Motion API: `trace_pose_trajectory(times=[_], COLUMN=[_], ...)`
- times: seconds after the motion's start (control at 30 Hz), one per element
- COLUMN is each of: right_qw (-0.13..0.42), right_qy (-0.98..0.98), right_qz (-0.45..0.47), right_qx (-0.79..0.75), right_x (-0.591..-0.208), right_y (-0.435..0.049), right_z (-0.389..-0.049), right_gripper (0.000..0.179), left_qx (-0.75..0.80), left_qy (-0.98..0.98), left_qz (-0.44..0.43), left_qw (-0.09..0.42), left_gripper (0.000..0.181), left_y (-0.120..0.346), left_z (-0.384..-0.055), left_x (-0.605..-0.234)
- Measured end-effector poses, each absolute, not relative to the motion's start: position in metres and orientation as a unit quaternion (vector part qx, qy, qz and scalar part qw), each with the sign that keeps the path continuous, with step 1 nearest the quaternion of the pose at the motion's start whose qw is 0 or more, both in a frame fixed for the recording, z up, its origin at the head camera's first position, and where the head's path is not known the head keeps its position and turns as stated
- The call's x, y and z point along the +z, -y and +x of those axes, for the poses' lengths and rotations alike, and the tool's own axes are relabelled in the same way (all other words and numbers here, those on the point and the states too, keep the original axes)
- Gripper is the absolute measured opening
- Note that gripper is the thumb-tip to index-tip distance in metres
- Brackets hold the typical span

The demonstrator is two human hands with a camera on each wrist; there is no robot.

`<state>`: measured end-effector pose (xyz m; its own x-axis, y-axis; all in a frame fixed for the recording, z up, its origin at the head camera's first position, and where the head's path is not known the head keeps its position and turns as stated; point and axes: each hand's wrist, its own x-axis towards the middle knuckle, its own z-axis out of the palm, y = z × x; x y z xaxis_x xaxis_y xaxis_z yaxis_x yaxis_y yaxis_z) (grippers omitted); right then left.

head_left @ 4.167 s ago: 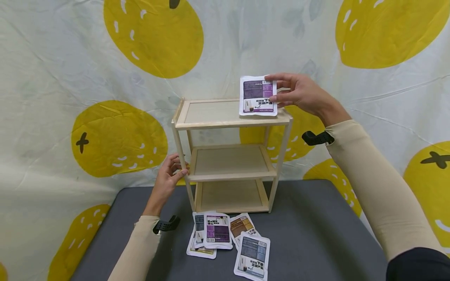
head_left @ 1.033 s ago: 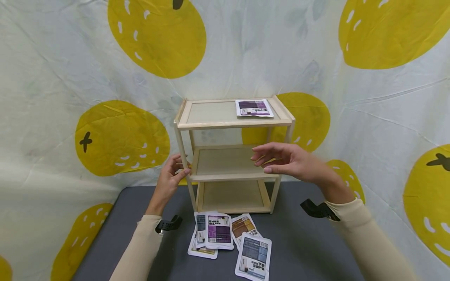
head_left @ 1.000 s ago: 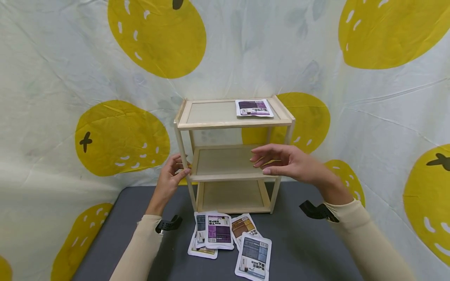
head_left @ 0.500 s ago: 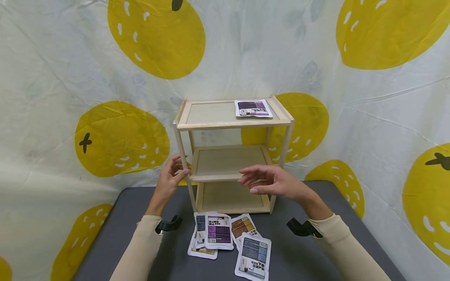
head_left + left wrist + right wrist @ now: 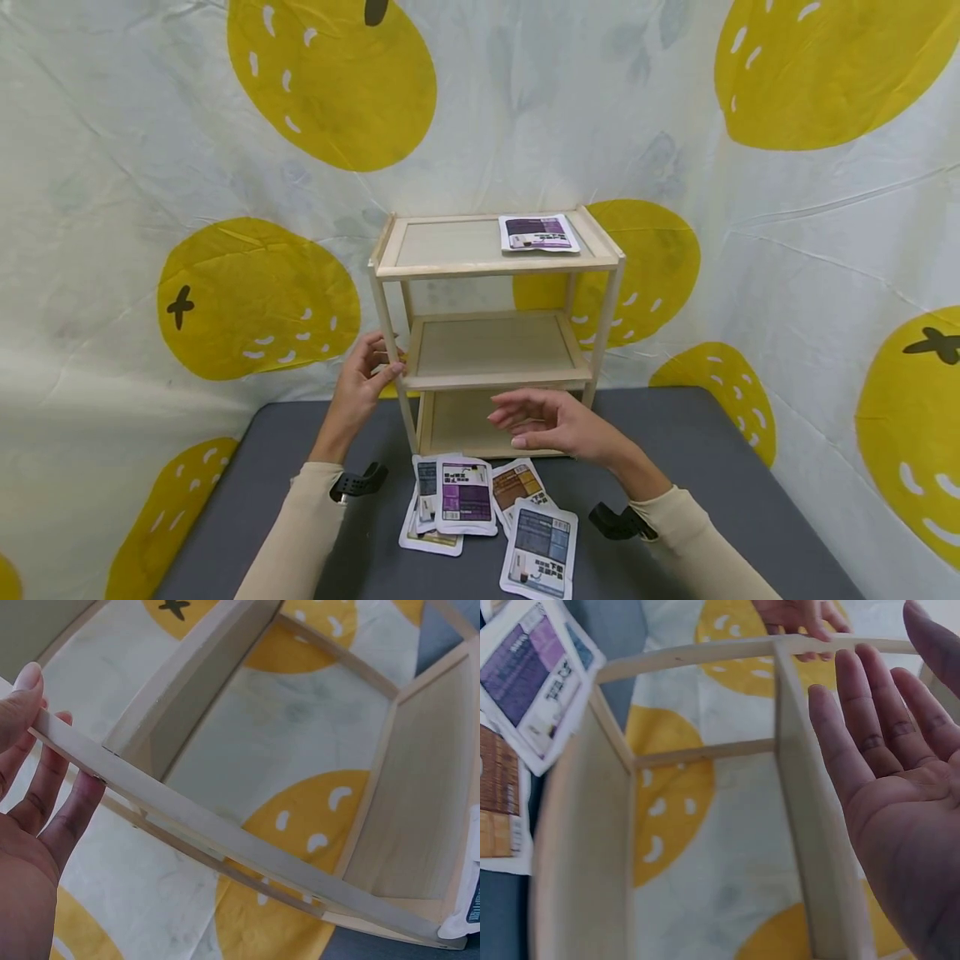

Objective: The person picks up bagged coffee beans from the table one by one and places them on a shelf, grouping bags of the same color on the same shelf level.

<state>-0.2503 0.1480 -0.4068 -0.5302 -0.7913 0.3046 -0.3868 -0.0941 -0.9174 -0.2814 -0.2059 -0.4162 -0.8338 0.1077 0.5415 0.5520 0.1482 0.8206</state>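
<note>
A three-tier wooden shelf rack [image 5: 491, 348] stands on the table. My left hand [image 5: 358, 379] holds its left front post [image 5: 225, 832], thumb on one side and fingers on the other. A purple-and-white flat packet [image 5: 538, 233] lies on the top tier, toward the right. My right hand [image 5: 562, 425] hovers in front of the lowest tier with nothing in it, fingers loosely bent. Below it, several packets lie before the rack: a purple one [image 5: 465, 496] on top of others at left, a brown one [image 5: 519, 485], and a grey-blue one [image 5: 538, 546] overlapping the brown.
The grey table [image 5: 675, 500] extends to both sides of the rack. Behind hangs a pale cloth [image 5: 480, 100] printed with big yellow fruit. Each wrist wears a black band [image 5: 360, 481]. The rack's lower front edge sits close to the packets.
The purple packet went from my right hand onto the top tier. Since then my right hand has come down and leftward, toward the packets on the table. My left hand stays on the post.
</note>
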Motion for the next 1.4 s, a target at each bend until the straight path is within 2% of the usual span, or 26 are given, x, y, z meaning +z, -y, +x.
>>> trace_pose_trajectory(times=[0.93,1.4], right_qw=[0.224,0.213], right_qy=[-0.671,-0.728], right_qz=[-0.360,-0.308], right_qx=[-0.608,-0.574], right_x=[-0.496,-0.519], right_y=[-0.118,-0.099], right_z=[-0.261,-0.259], right_gripper=[0.059,0.063], left_qx=[-0.623,-0.620], left_qy=[0.728,0.729], left_qz=[-0.220,-0.223], left_qw=[0.183,0.185], left_gripper=[0.044,0.046], left_y=[0.204,0.205], left_z=[-0.282,-0.283], left_x=[-0.416,-0.416])
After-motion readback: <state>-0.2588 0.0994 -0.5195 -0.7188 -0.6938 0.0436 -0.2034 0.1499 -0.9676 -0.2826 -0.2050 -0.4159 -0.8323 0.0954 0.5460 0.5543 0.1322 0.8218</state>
